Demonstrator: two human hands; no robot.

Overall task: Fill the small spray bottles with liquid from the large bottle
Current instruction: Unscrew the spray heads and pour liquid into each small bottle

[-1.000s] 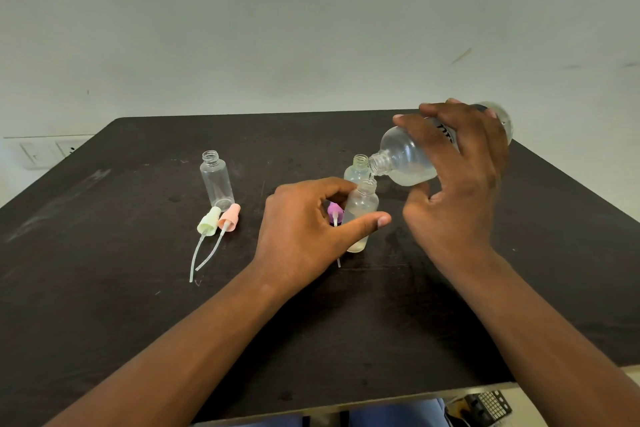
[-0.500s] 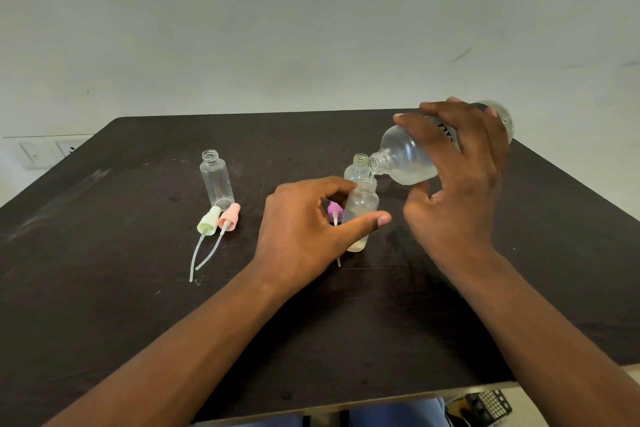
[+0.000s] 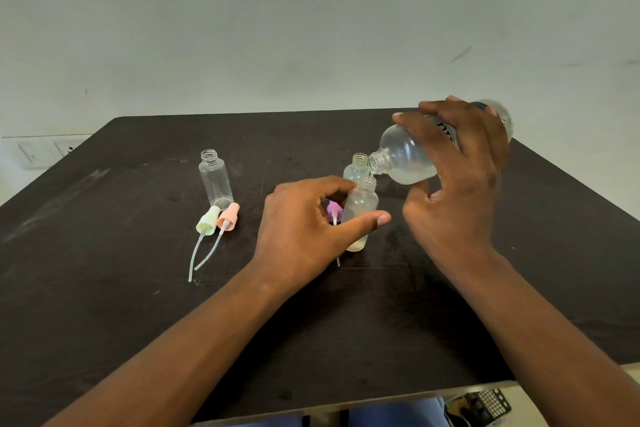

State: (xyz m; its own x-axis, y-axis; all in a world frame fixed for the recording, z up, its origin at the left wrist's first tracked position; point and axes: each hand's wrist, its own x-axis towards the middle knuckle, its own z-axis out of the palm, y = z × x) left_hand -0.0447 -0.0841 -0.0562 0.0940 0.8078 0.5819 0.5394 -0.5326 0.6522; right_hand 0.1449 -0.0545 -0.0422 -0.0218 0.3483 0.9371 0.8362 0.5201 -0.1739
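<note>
While right hand [image 3: 460, 177] gripped large bottle [image 3: 405, 159] tipped, neck over mouth of small bottle [image 3: 360, 215] for pouring, left hand [image 3: 304, 229] pinched that bottle upright, steadying it near table [image 3: 104, 288] centre; empty bottle [image 3: 215, 180] waited toward left edge

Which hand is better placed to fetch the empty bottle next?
Probably the left hand: the empty bottle stands on its side, while the right hand grips the large bottle.

Large bottle [image 3: 408, 159] seemingly above right of small bottle [image 3: 360, 215]
</note>
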